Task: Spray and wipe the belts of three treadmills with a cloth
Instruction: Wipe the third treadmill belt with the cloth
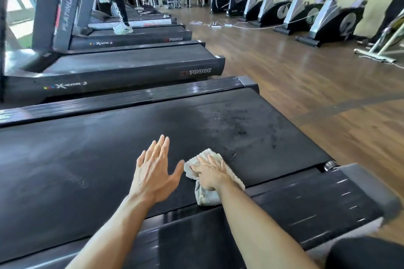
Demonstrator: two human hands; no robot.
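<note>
Brown wood-look flooring [306, 76] runs through a gym hall, with a row of grey upright exercise bikes [328, 13] along the far wall and a line of black treadmills opposite. On the nearest one, the black textured treadmill belt [109, 148] stretches with its long axis left to right across the view, speckled with wet droplets toward its right end. The right hand [211, 173] presses flat on a crumpled beige cloth [207, 195] at the belt's near edge. The left hand [154, 172] hovers beside it, fingers spread, holding nothing.
</note>
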